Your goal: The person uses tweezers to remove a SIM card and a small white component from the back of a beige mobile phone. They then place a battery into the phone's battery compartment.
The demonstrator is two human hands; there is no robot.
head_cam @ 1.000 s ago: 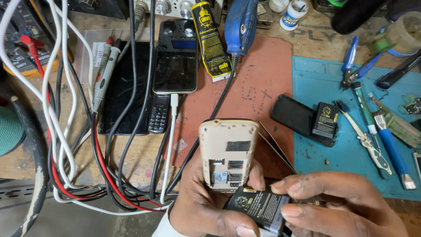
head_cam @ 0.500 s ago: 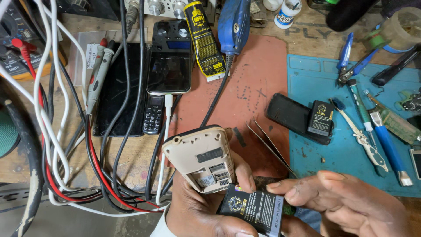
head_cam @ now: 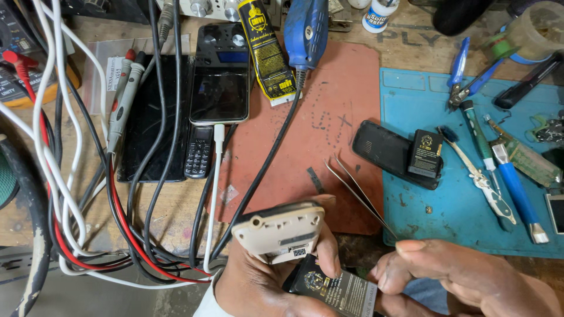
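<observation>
A cream open-backed phone sits at six o'clock in the view, clasped by the left hand, whose thumb also presses a black battery just below it. The right hand, at four o'clock, pinches the battery's edge; metal tweezers lie on the red mat at one o'clock of the phone.

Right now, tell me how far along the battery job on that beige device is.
Done: the beige device is open at the back, its compartment exposed. In hand: the left hand grips the device and a black battery under it, while the right hand pinches the battery's end. Left: the battery is not yet in the compartment, and no cover is on the device.
</observation>
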